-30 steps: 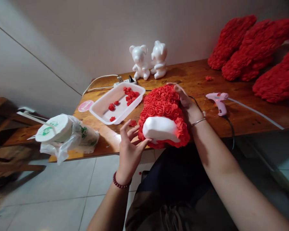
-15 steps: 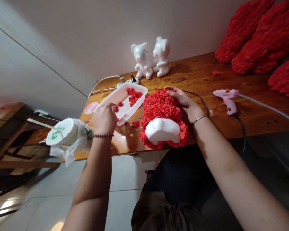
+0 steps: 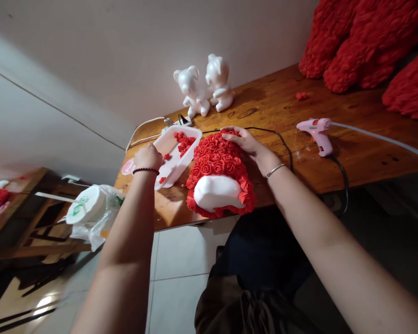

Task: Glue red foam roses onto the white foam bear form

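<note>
A white foam form covered in red foam roses [image 3: 218, 167] lies on the wooden table [image 3: 275, 106], its bare white underside [image 3: 218, 192] facing me. My right hand [image 3: 242, 139] rests on its far top, fingers curled over the roses. My left hand [image 3: 148, 157] reaches into the near end of a white tray [image 3: 179, 160] that holds several loose red roses [image 3: 184, 141]; its fingers are hidden behind the knuckles, so I cannot see what they touch.
A pink glue gun [image 3: 316, 134] with its black cord lies right of the form. Two white foam bears [image 3: 204, 86] stand by the wall near a power strip [image 3: 176, 123]. Red rose-covered pieces [image 3: 355, 44] are at far right. A bagged cup [image 3: 90, 211] sits at the table's left end.
My left hand left the form's white underside and moved left and away into the tray. My right hand stayed on top of the form. The view shifted slightly.
</note>
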{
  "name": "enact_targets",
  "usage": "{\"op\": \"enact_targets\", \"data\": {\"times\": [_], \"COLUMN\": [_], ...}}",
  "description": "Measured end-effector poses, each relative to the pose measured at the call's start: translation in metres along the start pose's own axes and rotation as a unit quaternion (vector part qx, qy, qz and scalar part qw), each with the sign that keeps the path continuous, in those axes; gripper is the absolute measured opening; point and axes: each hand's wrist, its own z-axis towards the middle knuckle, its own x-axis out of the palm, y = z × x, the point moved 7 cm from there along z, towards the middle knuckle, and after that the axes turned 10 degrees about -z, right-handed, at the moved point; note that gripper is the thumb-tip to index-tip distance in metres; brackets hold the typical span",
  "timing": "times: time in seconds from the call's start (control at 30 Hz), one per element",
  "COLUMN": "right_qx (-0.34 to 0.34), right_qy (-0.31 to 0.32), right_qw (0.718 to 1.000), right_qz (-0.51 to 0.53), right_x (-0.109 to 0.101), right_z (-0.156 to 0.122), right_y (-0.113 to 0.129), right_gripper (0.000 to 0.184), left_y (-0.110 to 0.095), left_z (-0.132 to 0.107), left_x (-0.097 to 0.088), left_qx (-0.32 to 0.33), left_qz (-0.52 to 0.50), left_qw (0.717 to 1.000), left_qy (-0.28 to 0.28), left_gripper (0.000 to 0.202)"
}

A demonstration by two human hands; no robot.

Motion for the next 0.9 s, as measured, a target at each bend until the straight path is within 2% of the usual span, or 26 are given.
{"op": "enact_targets", "data": {"times": [0.03,0.07,0.1,0.13,0.17,0.2,0.3,0.43,0.53,0.67,0.9], "right_qx": [0.000,-0.001,-0.004,-0.011,-0.019,-0.025,-0.033,-0.033,-0.034,-0.034,-0.017], "right_qy": [0.002,0.003,0.003,0.002,0.000,0.000,-0.005,-0.016,-0.012,-0.015,-0.023], "right_qw": [1.000,1.000,1.000,1.000,0.999,0.999,0.998,0.998,0.999,0.999,0.999], "right_qz": [-0.001,-0.005,-0.011,-0.019,-0.029,-0.038,-0.051,-0.049,-0.041,-0.028,-0.038], "right_x": [0.001,0.001,0.002,0.002,0.002,0.002,0.003,0.004,0.007,0.007,0.007], "right_z": [0.000,-0.001,-0.001,-0.002,-0.002,-0.002,-0.002,-0.001,0.000,0.000,0.001], "right_y": [0.000,0.001,0.002,0.003,0.005,0.006,0.008,0.006,0.005,0.005,0.004], "right_gripper": [0.058,0.056,0.055,0.053,0.051,0.049,0.046,0.041,0.038,0.037,0.037], "left_y": [-0.012,-0.029,-0.048,-0.065,-0.084,-0.101,-0.133,-0.155,-0.161,-0.162,-0.165], "left_z": [-0.015,-0.034,-0.055,-0.077,-0.099,-0.120,-0.158,-0.165,-0.161,-0.161,-0.163], "left_x": [-0.014,-0.031,-0.043,-0.054,-0.059,-0.067,-0.070,-0.057,-0.049,-0.043,-0.034], "left_qx": [0.017,0.063,0.119,0.164,0.219,0.272,0.335,0.390,0.400,0.398,0.412], "left_qz": [-0.003,-0.031,-0.087,-0.162,-0.215,-0.249,-0.219,-0.181,-0.170,-0.141,-0.091], "left_qw": [0.999,0.994,0.984,0.969,0.951,0.929,0.916,0.897,0.889,0.893,0.894], "left_qy": [-0.037,-0.087,-0.099,-0.092,-0.045,-0.029,0.027,0.101,0.142,0.157,0.152], "left_gripper": [0.029,0.027,0.025,0.023,0.023,0.020,0.012,0.016,0.019,0.018,0.021]}}
